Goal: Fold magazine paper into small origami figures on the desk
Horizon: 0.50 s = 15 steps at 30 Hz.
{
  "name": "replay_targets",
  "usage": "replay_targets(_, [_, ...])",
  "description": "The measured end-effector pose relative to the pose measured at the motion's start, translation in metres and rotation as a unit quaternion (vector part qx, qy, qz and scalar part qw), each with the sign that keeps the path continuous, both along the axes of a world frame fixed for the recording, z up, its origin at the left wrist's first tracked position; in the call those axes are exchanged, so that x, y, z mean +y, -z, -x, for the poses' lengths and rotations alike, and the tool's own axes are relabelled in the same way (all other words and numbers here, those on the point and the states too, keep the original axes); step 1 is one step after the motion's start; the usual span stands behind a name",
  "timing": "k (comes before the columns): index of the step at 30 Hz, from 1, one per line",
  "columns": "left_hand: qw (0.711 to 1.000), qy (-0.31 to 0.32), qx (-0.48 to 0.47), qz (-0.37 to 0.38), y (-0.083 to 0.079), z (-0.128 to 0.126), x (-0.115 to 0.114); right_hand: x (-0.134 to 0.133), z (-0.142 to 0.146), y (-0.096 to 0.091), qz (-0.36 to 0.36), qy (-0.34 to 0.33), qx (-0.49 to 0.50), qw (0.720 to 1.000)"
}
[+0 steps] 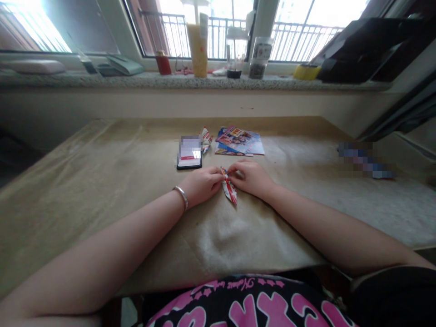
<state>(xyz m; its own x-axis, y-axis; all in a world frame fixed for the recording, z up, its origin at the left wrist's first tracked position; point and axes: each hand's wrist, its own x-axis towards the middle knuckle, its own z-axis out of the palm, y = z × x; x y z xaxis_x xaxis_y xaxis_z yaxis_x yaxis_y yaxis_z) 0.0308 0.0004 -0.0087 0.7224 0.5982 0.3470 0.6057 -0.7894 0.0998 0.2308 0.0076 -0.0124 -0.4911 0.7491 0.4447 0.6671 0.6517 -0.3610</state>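
Between my two hands is a small folded paper piece [230, 191], printed red and white, its pointed end toward me. My left hand [203, 185], with a silver bracelet at the wrist, pinches its upper part from the left. From the other side my right hand [250, 177] grips the same part with thumb and fingertips. The fingers hide some of the folds. Just beyond my left hand lies a phone [190, 154] with a lit screen. A second folded paper piece [206, 138], also red and white, rests against the phone's far right side.
A pile of colourful printed sheets [240, 141] lies behind my hands. Far right on the table is a blurred bluish item [366, 161]. Along the granite windowsill [136, 81] stand a yellow cup [198, 52], a red container [163, 63] and a roll of yellow tape [306, 71].
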Motion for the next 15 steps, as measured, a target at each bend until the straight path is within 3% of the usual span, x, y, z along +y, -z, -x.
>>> replay_targets(15, [0.998, 0.015, 0.053, 0.025, -0.0085, 0.0061, -0.0004, -0.0043, -0.0037, -0.0052, -0.048, -0.066, -0.087, 0.993])
